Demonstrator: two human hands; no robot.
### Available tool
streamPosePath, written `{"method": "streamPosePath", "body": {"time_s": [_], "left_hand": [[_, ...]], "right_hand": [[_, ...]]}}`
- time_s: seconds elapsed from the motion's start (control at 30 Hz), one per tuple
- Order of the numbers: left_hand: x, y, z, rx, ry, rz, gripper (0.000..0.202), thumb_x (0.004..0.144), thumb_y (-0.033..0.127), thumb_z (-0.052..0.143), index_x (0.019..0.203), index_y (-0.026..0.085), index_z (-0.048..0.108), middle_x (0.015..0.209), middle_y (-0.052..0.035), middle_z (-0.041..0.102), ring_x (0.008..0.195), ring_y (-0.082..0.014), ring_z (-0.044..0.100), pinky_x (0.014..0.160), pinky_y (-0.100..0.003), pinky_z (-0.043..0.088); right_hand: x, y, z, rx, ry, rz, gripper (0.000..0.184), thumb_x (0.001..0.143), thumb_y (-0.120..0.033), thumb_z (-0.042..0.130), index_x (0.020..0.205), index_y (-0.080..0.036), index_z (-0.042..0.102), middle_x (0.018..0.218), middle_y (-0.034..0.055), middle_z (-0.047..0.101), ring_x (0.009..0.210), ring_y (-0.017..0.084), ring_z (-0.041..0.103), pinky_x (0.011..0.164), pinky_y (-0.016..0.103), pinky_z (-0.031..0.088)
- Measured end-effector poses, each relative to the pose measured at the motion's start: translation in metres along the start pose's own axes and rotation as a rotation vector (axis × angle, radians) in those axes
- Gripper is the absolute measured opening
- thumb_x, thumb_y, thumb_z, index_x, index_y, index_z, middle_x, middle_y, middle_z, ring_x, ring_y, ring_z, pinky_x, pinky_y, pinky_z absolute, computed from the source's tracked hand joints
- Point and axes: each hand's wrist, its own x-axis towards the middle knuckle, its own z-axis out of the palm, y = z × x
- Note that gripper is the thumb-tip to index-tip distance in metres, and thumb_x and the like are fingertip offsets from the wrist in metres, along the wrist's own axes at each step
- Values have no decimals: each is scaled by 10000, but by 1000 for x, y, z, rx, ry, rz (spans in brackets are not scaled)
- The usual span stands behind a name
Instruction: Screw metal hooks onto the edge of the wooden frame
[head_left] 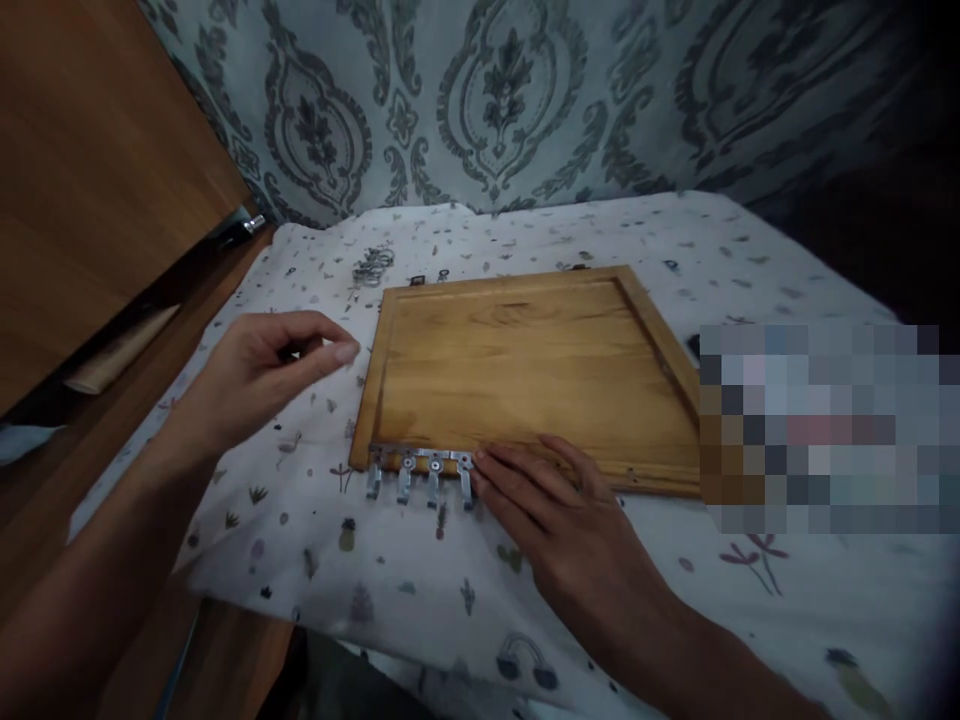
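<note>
A wooden framed panel (525,360) lies flat on a white patterned cloth (420,580). A row of several metal hook brackets (420,475) sits along its near left edge. My right hand (547,510) lies flat with fingers stretched, its fingertips touching the panel's near edge right beside the brackets. My left hand (262,375) hovers left of the panel, thumb and fingers curled in a pinch; something small may be between them but I cannot make it out.
A small heap of metal pieces (373,266) lies on the cloth behind the panel's left corner. A wooden cabinet door (90,170) stands at the left. Patterned wallpaper (510,90) runs behind. A blurred patch covers the panel's right end.
</note>
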Motion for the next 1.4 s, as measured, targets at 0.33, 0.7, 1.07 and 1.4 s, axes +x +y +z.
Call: {"method": "streamPosePath", "body": {"time_s": [0.33, 0.7, 1.07, 1.4], "left_hand": [[3, -45, -5, -542, 276, -165, 266, 908, 474, 598, 891, 208, 607, 537, 70, 182, 472, -50, 169, 480, -223, 119], [2, -62, 17, -621, 355, -106, 350, 844, 519, 652, 868, 171, 648, 501, 72, 291, 436, -65, 243, 404, -211, 159], [5, -82, 30, -609, 371, -190, 400, 827, 549, 657, 876, 153, 642, 541, 54, 368, 427, -60, 332, 389, -177, 239], [11, -96, 30, -571, 373, -286, 427, 826, 540, 633, 1086, 211, 553, 657, 49, 486, 478, -70, 459, 381, -147, 283]], "right_hand": [[-1, -1, 3, 35, 33, 3, 467, 789, 65, 446, 1124, -148, 693, 1204, 56, 737, 1132, 238, 649, 1043, 500, 430], [-5, 1, 6, 26, 10, -8, 500, 757, 42, 469, 1159, -157, 688, 1227, 70, 726, 1159, 243, 625, 1055, 494, 408], [0, -3, 0, -30, -1, -36, 390, 866, -23, 433, 1133, -114, 703, 1211, 65, 734, 1119, 244, 625, 1011, 461, 430], [-3, 2, 7, -37, 48, -18, 388, 868, -5, 447, 1120, -154, 703, 1181, 30, 746, 1128, 211, 615, 990, 410, 453]]}}
